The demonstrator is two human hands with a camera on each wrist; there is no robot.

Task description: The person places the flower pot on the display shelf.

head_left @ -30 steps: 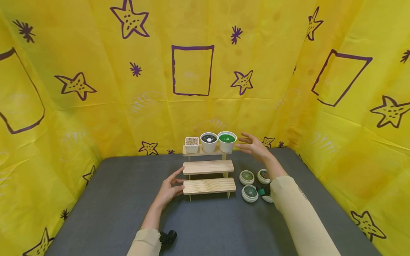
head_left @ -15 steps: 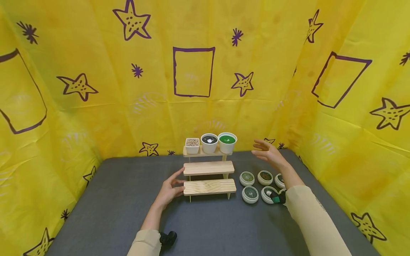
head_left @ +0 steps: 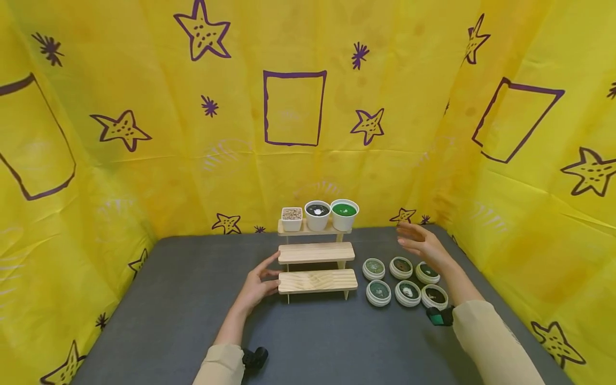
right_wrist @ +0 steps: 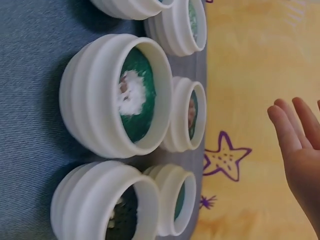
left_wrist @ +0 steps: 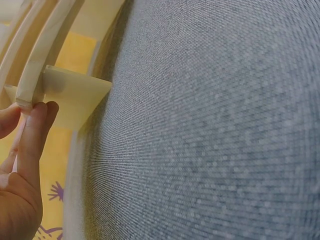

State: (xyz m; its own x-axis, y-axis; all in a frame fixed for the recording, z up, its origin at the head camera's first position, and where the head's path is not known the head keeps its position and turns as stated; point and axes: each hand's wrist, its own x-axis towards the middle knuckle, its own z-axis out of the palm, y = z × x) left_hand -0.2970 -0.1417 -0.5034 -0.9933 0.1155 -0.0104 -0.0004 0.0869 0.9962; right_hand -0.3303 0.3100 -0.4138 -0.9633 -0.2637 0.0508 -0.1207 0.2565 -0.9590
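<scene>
A three-tier wooden stand (head_left: 317, 280) stands mid-table. My left hand (head_left: 255, 289) is at the left end of its lowest board; in the left wrist view the thumb and fingers (left_wrist: 32, 140) pinch that board's edge. On the top tier sit a square white pot of pebbles (head_left: 291, 219), a round white pot with dark filling and a white spot (head_left: 317, 216), and a round pot with green filling (head_left: 344, 215). My right hand (head_left: 425, 248) hovers empty, fingers extended, above several ribbed white pots (right_wrist: 115, 95) standing in two rows right of the stand.
The dark grey tabletop (head_left: 308, 347) runs to yellow curtains (head_left: 293, 176) at the back and sides, with purple stars drawn on them. The ribbed pots hold green and dark fillings. The two lower boards bear no pots.
My right hand has moved right and slightly down, away from the green-filled pot on the top tier, uncovering the ribbed pots. My left hand stays at the stand.
</scene>
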